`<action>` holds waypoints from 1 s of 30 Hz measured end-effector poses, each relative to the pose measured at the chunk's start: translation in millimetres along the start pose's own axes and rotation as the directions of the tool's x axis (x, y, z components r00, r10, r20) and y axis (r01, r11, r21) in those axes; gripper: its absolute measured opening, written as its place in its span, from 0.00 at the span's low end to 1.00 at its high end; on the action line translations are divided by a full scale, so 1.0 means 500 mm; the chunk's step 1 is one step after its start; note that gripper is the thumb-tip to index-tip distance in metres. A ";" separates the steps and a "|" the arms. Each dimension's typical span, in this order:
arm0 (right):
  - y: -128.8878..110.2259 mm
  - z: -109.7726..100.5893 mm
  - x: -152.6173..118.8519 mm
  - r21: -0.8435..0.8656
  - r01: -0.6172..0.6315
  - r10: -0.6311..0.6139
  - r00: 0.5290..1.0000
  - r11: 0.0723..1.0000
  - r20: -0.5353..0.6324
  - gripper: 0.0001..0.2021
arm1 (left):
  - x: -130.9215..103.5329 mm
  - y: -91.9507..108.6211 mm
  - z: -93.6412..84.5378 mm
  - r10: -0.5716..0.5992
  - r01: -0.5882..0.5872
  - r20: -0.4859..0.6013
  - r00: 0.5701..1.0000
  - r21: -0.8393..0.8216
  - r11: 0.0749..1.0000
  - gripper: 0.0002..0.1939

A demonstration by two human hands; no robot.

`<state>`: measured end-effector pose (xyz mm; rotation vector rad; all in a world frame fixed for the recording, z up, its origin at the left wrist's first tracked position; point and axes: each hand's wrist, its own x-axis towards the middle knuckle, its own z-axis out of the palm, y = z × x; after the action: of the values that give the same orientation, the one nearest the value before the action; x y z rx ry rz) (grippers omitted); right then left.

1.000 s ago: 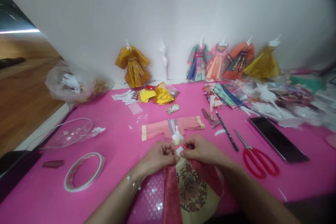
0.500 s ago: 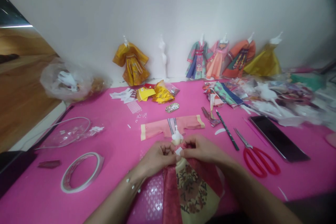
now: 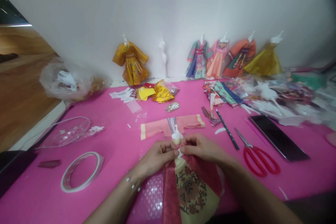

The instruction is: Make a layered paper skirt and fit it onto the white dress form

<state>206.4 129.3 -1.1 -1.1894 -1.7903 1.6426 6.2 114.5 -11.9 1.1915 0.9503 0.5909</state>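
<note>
A small white doll form (image 3: 177,135) wears a long red and cream skirt (image 3: 193,189) with a dark floral print, near the table's front edge. My left hand (image 3: 164,154) pinches the skirt's waist from the left. From the right, my right hand (image 3: 198,147) pinches the same waist, its fingertips almost meeting the left ones. A bit of white shows between the thumbs. Just behind the doll form lies a flat pink jacket (image 3: 154,127) with pale yellow cuffs.
Red-handled scissors (image 3: 259,157), a dark pencil (image 3: 227,129) and a phone (image 3: 278,138) lie at the right. A tape roll (image 3: 99,168) is at the left. Dressed doll forms (image 3: 131,59) lean on the wall. Plastic bags (image 3: 273,94) fill the back right.
My thumbs have drawn closer together at the waist, and less of the white piece between them shows. The things on the table have stayed in place.
</note>
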 end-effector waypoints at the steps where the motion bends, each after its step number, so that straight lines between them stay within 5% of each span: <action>1: 0.000 0.001 0.001 -0.001 0.014 -0.014 1.000 1.000 -0.002 0.09 | 0.000 0.000 0.001 0.001 -0.001 -0.004 1.000 -0.001 1.000 0.10; 15: 0.000 -0.004 -0.003 -0.010 -0.023 0.023 0.995 1.000 0.098 0.08 | -0.005 0.007 0.002 -0.026 0.026 0.009 1.000 -0.006 1.000 0.13; 30: -0.001 0.002 -0.003 0.004 -0.006 0.006 0.996 1.000 0.084 0.08 | -0.004 0.010 0.001 -0.086 0.088 0.067 0.994 -0.030 0.996 0.04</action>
<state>206.4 127.8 -0.6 -1.1406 -1.8339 1.7227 6.0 113.9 -6.4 1.1275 0.9280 0.4932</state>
